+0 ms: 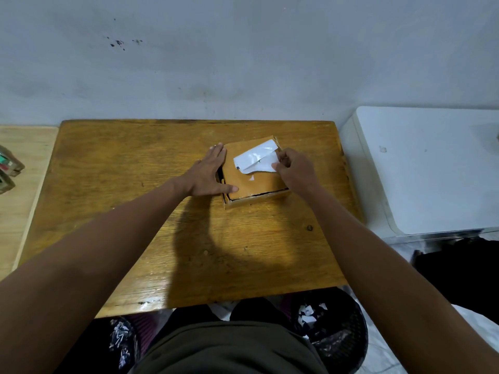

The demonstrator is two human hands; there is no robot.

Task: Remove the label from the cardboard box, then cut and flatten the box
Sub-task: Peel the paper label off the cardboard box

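Note:
A small brown cardboard box (247, 182) lies flat on the wooden table (135, 211), right of centre. A white label (255, 159) covers the far part of its top, and its right side is lifted and creased. My left hand (209, 172) rests flat against the box's left side, fingers spread, thumb on the top face. My right hand (293, 166) pinches the label's loose right edge between thumb and fingers. A tiny white scrap (251, 178) sticks to the box below the label.
A black mesh bin (337, 333) with white paper scraps stands on the floor at the near right. A white appliance (421, 168) sits right of the table. Small boxes (8, 168) lie on a lighter surface at the far left. A grey wall rises behind.

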